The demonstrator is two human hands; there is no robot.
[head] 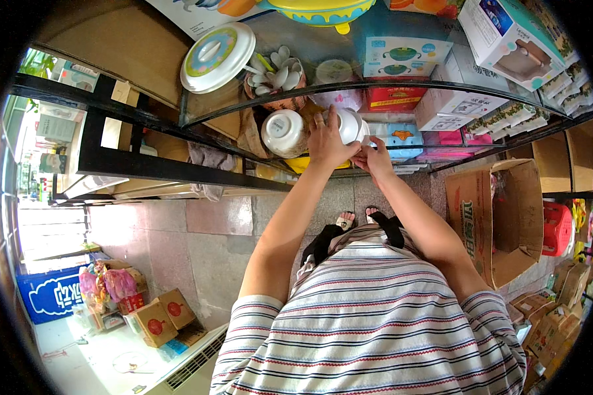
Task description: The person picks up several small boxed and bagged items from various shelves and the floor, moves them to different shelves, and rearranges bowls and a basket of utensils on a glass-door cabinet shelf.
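Observation:
At the front of a lower shelf, white bowls point(350, 125) sit between my two hands, seemingly nested and on their sides. My left hand point(327, 141) wraps their left side, fingers pointing away from me. At the lower right rim, my right hand point(377, 156) grips with bent fingers, its tips partly hidden. Left of my left hand, an upturned white bowl point(283, 132) shows its foot ring and a printed mark. A blue soft pack point(398, 140) lies to the right of the bowls. Beneath the hands, something yellow point(299, 164) is partly covered.
Above hangs a glass shelf edge point(276, 100), with a woven basket of white spoons point(276, 74) and a lidded white dish point(217, 57) on it. Boxed goods point(457, 94) fill the right side. An opened carton point(494, 222) stands on the floor at right. A black frame bar point(178, 173) runs left.

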